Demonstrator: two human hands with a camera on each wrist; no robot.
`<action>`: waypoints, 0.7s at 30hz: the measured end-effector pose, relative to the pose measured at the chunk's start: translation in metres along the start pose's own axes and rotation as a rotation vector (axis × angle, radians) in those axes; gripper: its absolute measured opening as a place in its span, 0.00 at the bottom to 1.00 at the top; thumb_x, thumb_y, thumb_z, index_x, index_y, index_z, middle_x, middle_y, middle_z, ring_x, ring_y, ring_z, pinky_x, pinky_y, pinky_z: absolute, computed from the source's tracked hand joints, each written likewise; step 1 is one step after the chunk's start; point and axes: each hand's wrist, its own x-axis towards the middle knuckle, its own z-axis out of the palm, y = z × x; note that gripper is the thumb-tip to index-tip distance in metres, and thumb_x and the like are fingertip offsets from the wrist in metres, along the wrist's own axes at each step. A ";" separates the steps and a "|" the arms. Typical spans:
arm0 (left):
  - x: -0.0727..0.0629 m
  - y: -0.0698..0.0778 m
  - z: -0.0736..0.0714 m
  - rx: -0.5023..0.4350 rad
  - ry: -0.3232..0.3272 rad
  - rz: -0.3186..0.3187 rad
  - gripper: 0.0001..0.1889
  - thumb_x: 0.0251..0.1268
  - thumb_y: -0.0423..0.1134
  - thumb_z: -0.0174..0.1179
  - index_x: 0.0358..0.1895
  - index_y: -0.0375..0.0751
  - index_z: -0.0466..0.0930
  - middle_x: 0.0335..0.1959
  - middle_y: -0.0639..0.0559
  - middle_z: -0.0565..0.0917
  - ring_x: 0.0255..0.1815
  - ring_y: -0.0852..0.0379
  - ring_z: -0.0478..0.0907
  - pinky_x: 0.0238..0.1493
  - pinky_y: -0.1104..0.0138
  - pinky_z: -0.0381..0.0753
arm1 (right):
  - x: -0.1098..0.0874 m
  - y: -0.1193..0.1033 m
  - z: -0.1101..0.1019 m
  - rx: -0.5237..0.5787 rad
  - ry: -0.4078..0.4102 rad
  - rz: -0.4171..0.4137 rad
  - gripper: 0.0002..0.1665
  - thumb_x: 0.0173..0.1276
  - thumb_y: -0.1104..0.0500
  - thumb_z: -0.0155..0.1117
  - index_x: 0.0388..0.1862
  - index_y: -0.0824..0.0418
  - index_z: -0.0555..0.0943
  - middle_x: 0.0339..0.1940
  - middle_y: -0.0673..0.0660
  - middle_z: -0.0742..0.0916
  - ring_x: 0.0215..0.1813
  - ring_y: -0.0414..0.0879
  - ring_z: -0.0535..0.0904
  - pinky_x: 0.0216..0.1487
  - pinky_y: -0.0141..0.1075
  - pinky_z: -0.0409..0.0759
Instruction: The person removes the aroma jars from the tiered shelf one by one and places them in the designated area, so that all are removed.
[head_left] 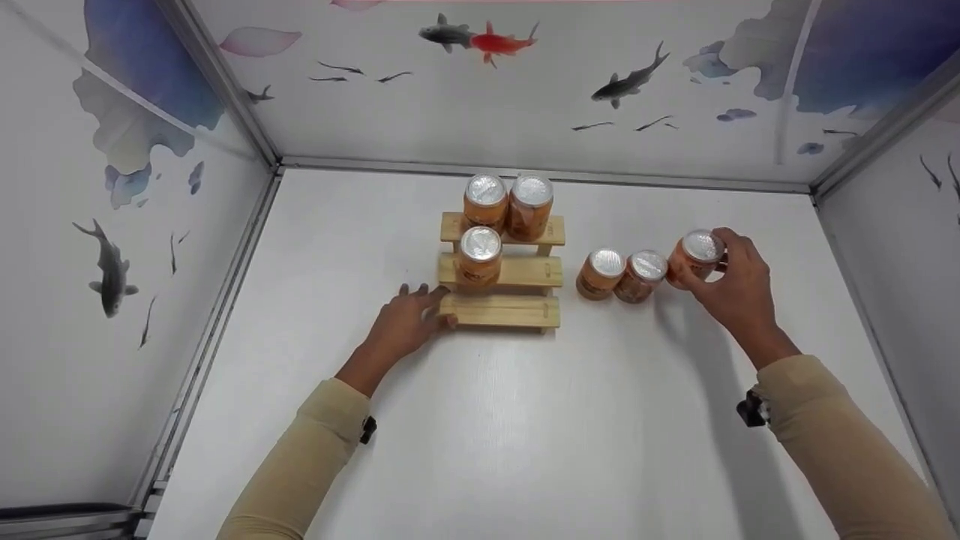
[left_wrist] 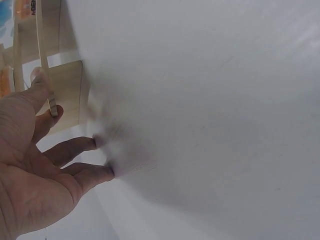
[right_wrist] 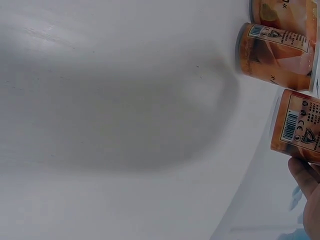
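My right hand [head_left: 737,289] grips an orange-labelled can [head_left: 700,255] with a silver lid, thumb on the near side and fingers around the far right. In the right wrist view the can's barcode [right_wrist: 290,126] faces the camera, and only part of the hand [right_wrist: 312,200] shows. Two similar cans [head_left: 600,274] stand side by side just left of it. My left hand [head_left: 405,324] pinches the left end of the lowest board on a three-step wooden rack [head_left: 499,310]. In the left wrist view, thumb and index finger hold the board's edge [left_wrist: 44,55] while other fingertips [left_wrist: 102,172] meet the table.
Two cans [head_left: 531,208] occupy the rack's top step, and one can [head_left: 480,257] stands at the left of the middle step. The white table [head_left: 510,435] is bounded by panels printed with fish, including a back wall [head_left: 525,112].
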 end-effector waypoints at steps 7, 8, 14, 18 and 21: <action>0.000 0.001 -0.001 0.000 0.000 0.002 0.35 0.81 0.64 0.61 0.83 0.54 0.73 0.84 0.32 0.70 0.86 0.21 0.61 0.79 0.30 0.70 | -0.004 0.003 0.003 -0.018 -0.034 0.028 0.42 0.70 0.53 0.83 0.74 0.71 0.74 0.63 0.72 0.83 0.63 0.66 0.85 0.60 0.46 0.90; 0.000 0.002 -0.001 -0.007 0.001 0.001 0.35 0.81 0.64 0.62 0.83 0.54 0.74 0.84 0.32 0.70 0.86 0.21 0.61 0.79 0.30 0.70 | -0.005 0.004 0.004 -0.014 -0.036 0.029 0.42 0.70 0.53 0.82 0.74 0.71 0.73 0.63 0.72 0.83 0.63 0.66 0.85 0.59 0.39 0.89; 0.000 0.002 -0.002 -0.022 0.009 0.001 0.35 0.80 0.65 0.62 0.82 0.54 0.75 0.83 0.30 0.70 0.86 0.20 0.61 0.79 0.30 0.70 | -0.009 0.010 0.009 -0.005 -0.039 0.013 0.40 0.71 0.55 0.80 0.72 0.73 0.73 0.62 0.73 0.83 0.62 0.66 0.86 0.53 0.22 0.80; 0.000 0.001 -0.001 -0.023 0.017 0.003 0.35 0.79 0.66 0.62 0.82 0.54 0.76 0.83 0.30 0.70 0.85 0.20 0.61 0.79 0.29 0.70 | -0.011 0.012 0.012 -0.018 -0.067 0.031 0.41 0.72 0.54 0.79 0.73 0.73 0.72 0.63 0.73 0.82 0.63 0.67 0.85 0.58 0.51 0.90; 0.000 0.001 -0.002 -0.021 0.011 0.001 0.36 0.79 0.66 0.62 0.82 0.55 0.75 0.83 0.30 0.70 0.86 0.20 0.61 0.79 0.29 0.70 | -0.011 0.013 0.015 -0.012 -0.101 0.065 0.41 0.73 0.54 0.78 0.74 0.73 0.71 0.65 0.73 0.81 0.65 0.68 0.84 0.61 0.63 0.87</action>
